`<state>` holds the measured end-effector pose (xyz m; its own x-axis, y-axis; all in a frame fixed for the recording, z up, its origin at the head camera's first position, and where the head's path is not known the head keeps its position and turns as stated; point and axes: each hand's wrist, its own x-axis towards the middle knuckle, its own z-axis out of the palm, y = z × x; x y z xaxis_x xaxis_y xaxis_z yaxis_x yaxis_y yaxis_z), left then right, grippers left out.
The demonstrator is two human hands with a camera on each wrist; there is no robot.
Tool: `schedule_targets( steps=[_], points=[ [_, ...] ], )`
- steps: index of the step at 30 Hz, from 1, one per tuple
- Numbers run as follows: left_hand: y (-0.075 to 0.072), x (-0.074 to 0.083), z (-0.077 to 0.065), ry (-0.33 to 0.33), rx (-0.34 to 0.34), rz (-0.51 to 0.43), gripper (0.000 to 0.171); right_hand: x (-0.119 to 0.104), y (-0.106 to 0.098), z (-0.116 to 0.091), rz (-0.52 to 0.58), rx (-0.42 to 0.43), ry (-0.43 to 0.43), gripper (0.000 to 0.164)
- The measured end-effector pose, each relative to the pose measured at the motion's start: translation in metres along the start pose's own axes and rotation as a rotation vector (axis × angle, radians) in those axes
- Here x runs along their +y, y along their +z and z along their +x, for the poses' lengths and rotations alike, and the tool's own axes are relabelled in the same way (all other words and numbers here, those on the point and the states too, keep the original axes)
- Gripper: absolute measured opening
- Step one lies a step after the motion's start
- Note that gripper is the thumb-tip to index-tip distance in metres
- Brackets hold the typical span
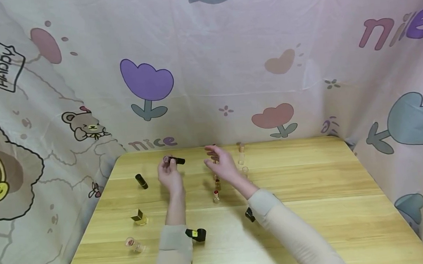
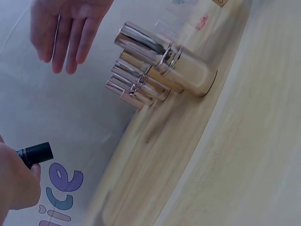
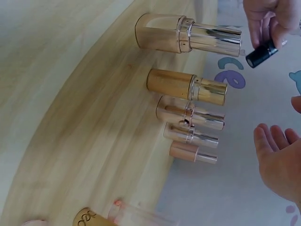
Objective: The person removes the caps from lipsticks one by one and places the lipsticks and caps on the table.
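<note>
My left hand (image 1: 171, 180) is raised over the back left of the table and pinches a black lipstick tube (image 1: 179, 160) lying across its fingertips. A silvery end of the tube shows by the fingers in the right wrist view. My right hand (image 1: 222, 164), fingers extended and holding nothing, hovers above a row of lipsticks. They stand upright with bullets exposed: a near one with a red tip (image 1: 216, 194), a gold-based lipstick (image 3: 171, 84) behind it, and several more. In the head view my right hand partly hides the row's far end.
On the left of the wooden table (image 1: 312, 182) are a black cap (image 1: 141, 181), a dark square-topped cap with gold (image 1: 139, 217) and a clear pinkish cap (image 1: 134, 245). A clear tube with a coppery top (image 1: 241, 153) stands right of the row. A patterned cloth hangs behind.
</note>
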<state>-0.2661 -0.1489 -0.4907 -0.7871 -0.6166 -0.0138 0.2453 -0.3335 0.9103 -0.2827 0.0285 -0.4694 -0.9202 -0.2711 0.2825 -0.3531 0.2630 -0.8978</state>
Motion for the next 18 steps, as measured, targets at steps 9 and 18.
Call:
schedule_targets(
  steps=[9, 18],
  points=[
    [0.007, 0.002, -0.013, -0.013, -0.038, -0.040, 0.031, -0.007, 0.008, 0.005, -0.055, -0.030, -0.037, 0.052],
    [0.014, 0.001, -0.020, -0.007, -0.079, -0.065, 0.027, -0.013, 0.015, 0.009, -0.110, -0.066, -0.039, 0.054]
  ],
)
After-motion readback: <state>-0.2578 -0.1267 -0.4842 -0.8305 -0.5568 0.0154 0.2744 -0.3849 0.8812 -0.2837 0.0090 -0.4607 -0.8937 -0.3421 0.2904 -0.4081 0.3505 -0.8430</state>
